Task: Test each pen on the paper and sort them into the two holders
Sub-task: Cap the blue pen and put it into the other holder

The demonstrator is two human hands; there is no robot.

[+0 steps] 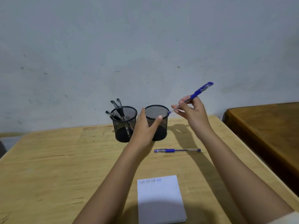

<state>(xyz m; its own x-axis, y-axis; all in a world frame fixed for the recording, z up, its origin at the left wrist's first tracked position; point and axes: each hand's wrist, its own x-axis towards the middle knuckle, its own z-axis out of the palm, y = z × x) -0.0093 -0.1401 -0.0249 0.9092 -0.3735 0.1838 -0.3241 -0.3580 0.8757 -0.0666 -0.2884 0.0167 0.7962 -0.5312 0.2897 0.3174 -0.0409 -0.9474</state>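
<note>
- A pale wooden table (48, 159) with visible grain and a rounded front edge carries everything; a darker, glossy brown wooden surface (267, 135) stands to its right, and a grey, scuffed plaster wall (129, 46) rises behind.
- Two round black wire-mesh holders stand upright side by side near the table's far edge, just beside each other.
- The left mesh holder (123, 125) contains three black-capped pens (119, 109) with clear barrels, leaning left against its rim.
- The right mesh holder (159, 113) shows no pens inside that can be seen.
- The left hand (145, 126) wraps the right mesh holder's near side, its fingers (159, 118) curled round the mesh wall, thumb at the rim.
- The right hand (192, 112) pinches a blue-capped pen with a clear slim barrel (196, 93), fingers closed on its middle; it slants, capped end up and to the right, lower end just above the right holder's rim.
- A second blue pen with clear barrel (177, 150) lies flat on the table, near the holders' front, cap end left.
- A white rectangular paper pad (160, 201) lies nearest the person, with a row of thin blue and dark scribbles (150, 181) along its top edge.
</note>
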